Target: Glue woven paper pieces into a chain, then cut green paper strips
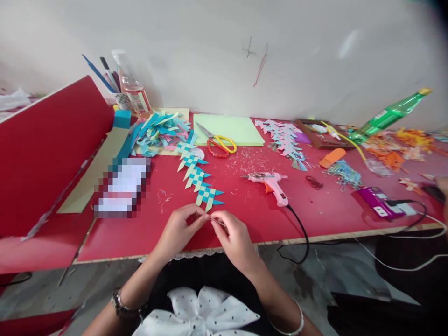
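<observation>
My left hand (182, 227) and my right hand (234, 235) meet at the table's front edge, fingertips pinched together. Between them is a thin thread-like strand (212, 218), mostly covered by the fingers. Just beyond my fingertips lies a row of woven blue and pale-green paper fish (196, 176), running away toward the back. Its nearest fish almost touches my left fingers; whether the strand joins it I cannot tell. A pink hot glue gun (275, 182) lies right of my hands. Scissors (219, 143) with red and yellow handles rest behind, partly on pale-green paper sheets (241, 128).
Paper strips (161, 133) are heaped at back left, near a clear bottle (135, 91). A blurred phone (122, 186) lies left. Pink paper fish (285, 137), a green bottle (388, 116) and a purple power socket (380, 203) are right. The glue gun's cord (303, 233) hangs over the edge.
</observation>
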`<state>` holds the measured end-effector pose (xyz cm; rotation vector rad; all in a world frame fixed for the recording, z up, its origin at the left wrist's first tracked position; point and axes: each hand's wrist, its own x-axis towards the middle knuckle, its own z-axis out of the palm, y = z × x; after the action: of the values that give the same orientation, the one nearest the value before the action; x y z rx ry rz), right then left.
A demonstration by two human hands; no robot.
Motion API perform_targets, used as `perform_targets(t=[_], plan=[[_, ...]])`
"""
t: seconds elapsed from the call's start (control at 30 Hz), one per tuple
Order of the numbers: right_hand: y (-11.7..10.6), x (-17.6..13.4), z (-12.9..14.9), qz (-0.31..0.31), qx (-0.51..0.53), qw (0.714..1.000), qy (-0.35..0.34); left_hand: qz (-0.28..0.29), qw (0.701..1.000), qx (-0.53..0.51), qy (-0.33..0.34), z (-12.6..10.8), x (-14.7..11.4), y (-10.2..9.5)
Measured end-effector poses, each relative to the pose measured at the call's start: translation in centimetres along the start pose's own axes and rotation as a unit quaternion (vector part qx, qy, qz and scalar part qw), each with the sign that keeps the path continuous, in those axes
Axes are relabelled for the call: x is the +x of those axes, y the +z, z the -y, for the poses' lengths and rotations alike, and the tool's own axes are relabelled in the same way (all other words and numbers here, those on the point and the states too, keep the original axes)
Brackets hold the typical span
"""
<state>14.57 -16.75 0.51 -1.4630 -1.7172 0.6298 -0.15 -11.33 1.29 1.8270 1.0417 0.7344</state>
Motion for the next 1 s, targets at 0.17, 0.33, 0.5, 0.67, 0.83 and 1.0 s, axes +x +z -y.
perform_targets(t=[0.17,0.33,0.5,0.67,0.83,1.0], plan=[[0.1,0.2,-0.4,-0.042,-0.026,0.998,-0.036,0.005,1.0,0.018,-0.006,0.0,0.3,-0.2],[0.3,0.4,-1.3,-0.053,-0.088,0.992,-0.078,0.011,1.0,0.018,-0.005,0.1,0.8,-0.4],[0.2,0.8,-2.2,-0.061,-0.095,0.991,-0.068,0.004,0.999,0.044,0.008,0.2,1.5,-0.8],[0.0,1.6,-2.5,-0.095,-0.042,0.995,0.0,-0.028,0.99,0.133,0.04,1.1,1.6,-1.4],[0.1,2.6,-2.4,-0.081,-0.04,0.995,0.043,0.004,0.965,0.246,0.092,2.5,1.2,-1.1],[0.5,3.1,-2.6,-0.08,-0.081,0.992,0.058,0.024,0.93,0.337,0.144,3.0,1.2,-0.8]])
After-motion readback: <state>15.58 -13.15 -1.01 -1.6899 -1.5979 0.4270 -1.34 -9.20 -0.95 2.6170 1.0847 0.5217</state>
